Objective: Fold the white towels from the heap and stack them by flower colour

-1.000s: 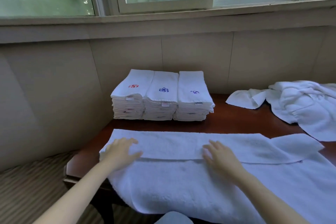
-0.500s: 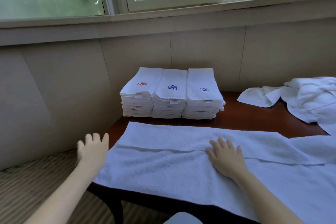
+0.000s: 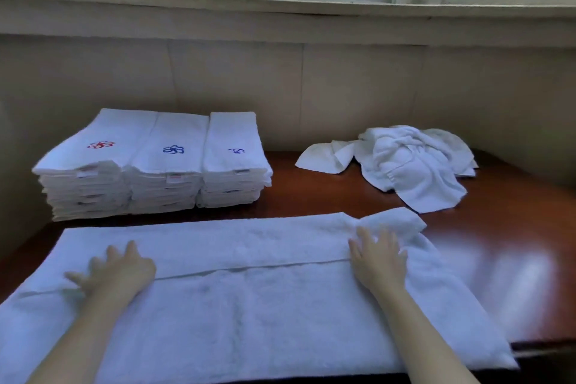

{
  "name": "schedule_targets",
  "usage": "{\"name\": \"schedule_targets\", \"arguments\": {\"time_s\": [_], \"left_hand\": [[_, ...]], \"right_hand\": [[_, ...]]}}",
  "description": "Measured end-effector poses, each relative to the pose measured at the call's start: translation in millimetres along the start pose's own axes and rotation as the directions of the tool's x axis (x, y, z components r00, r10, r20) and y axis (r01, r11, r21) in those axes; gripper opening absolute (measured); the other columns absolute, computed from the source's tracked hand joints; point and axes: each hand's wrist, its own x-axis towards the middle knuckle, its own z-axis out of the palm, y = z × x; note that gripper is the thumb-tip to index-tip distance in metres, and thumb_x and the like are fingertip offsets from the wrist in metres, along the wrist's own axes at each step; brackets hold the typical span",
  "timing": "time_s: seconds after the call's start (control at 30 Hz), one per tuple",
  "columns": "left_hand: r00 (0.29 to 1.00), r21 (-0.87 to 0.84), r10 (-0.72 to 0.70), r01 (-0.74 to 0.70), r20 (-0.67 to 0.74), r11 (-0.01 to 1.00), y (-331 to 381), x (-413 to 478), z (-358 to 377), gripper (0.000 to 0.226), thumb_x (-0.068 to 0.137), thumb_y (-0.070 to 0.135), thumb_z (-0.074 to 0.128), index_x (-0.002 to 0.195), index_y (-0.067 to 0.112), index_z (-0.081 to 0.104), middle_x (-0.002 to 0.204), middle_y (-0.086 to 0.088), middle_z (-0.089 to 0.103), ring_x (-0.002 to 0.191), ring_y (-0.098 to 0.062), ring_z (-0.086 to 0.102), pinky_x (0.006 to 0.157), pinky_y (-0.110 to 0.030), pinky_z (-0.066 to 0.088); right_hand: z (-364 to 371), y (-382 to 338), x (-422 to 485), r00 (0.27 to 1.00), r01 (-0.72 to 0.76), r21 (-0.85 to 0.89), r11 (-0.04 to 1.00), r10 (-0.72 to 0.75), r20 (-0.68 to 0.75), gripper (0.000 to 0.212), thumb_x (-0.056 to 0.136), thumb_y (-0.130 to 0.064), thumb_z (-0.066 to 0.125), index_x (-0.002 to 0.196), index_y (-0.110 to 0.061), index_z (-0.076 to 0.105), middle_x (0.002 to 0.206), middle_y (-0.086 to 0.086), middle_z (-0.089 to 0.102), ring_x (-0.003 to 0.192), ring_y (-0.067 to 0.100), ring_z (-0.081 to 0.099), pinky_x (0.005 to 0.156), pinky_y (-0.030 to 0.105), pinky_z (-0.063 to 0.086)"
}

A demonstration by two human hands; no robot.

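A long white towel (image 3: pixel 249 299) lies spread across the front of the dark wooden table (image 3: pixel 511 240), its far edge folded over to a seam along the middle. My left hand (image 3: pixel 115 271) rests flat on the towel's left part with fingers spread. My right hand (image 3: pixel 378 259) presses flat near the right end, by a turned-up corner. At the back left stand three stacks of folded towels: a red-flower stack (image 3: pixel 84 171), a blue-flower stack (image 3: pixel 168 168) and a third stack (image 3: pixel 233 162) with a blue mark. The heap of unfolded towels (image 3: pixel 408 162) lies at the back right.
A beige wall and a window sill run behind the table. The table's front edge shows at the lower right, and bare wood lies to the right of the spread towel.
My left hand has come back from beyond the table's left edge onto the towel. My right hand has slid to the right along the fold. The view has shifted right.
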Motion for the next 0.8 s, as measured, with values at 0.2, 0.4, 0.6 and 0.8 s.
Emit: {"name": "schedule_targets", "arguments": {"time_s": [0.2, 0.4, 0.6, 0.8], "left_hand": [[0.807, 0.005, 0.546, -0.559, -0.226, 0.829, 106.2, -33.1, 5.2, 0.03, 0.096, 0.02, 0.037, 0.121, 0.022, 0.054, 0.141, -0.002, 0.039, 0.127, -0.023, 0.04, 0.1, -0.033, 0.037], [0.604, -0.141, 0.759, -0.796, -0.244, 0.589, 204.5, -78.2, 32.7, 0.049, 0.101, 0.04, 0.033, 0.147, 0.026, 0.031, 0.156, 0.0, 0.025, 0.144, -0.013, 0.019, 0.115, -0.03, 0.018], [0.66, -0.051, 0.746, -0.751, -0.089, 0.658, 216.8, -68.8, 51.2, 0.058, 0.099, 0.053, 0.018, 0.153, 0.032, 0.01, 0.161, 0.001, 0.001, 0.148, -0.015, 0.0, 0.119, -0.04, 0.003], [0.613, -0.036, 0.789, -0.79, -0.035, 0.612, 214.6, -65.7, 51.4, 0.07, 0.092, 0.067, 0.019, 0.152, 0.035, 0.003, 0.161, 0.002, -0.007, 0.148, -0.014, -0.007, 0.118, -0.041, -0.003]], "right_hand": [[-17.6, 53.1, 40.0, 0.857, -0.378, 0.532, 0.758, 0.503, -0.108, 0.049, 0.096, -0.037, 0.045, 0.135, -0.007, 0.039, 0.124, 0.021, 0.057, 0.116, 0.042, 0.045, 0.095, 0.042, 0.038], [-23.9, 59.9, 98.4, 0.942, -0.257, 0.785, 0.564, 0.328, 0.072, 0.026, 0.087, -0.029, 0.066, 0.108, -0.013, 0.062, 0.114, 0.006, 0.061, 0.111, 0.027, 0.055, 0.079, 0.027, 0.041], [-48.2, 89.4, 120.5, 0.877, -0.16, 0.899, 0.408, 0.477, -0.061, 0.02, 0.076, -0.002, 0.058, 0.069, -0.021, 0.059, 0.071, -0.001, 0.056, 0.069, 0.022, 0.053, 0.058, 0.027, 0.043], [-26.8, 115.0, 89.9, 0.861, -0.458, 0.726, 0.513, 0.457, 0.22, 0.028, 0.077, 0.005, 0.042, 0.093, -0.007, 0.062, 0.078, 0.008, 0.055, 0.073, 0.024, 0.046, 0.061, 0.026, 0.035]]}}
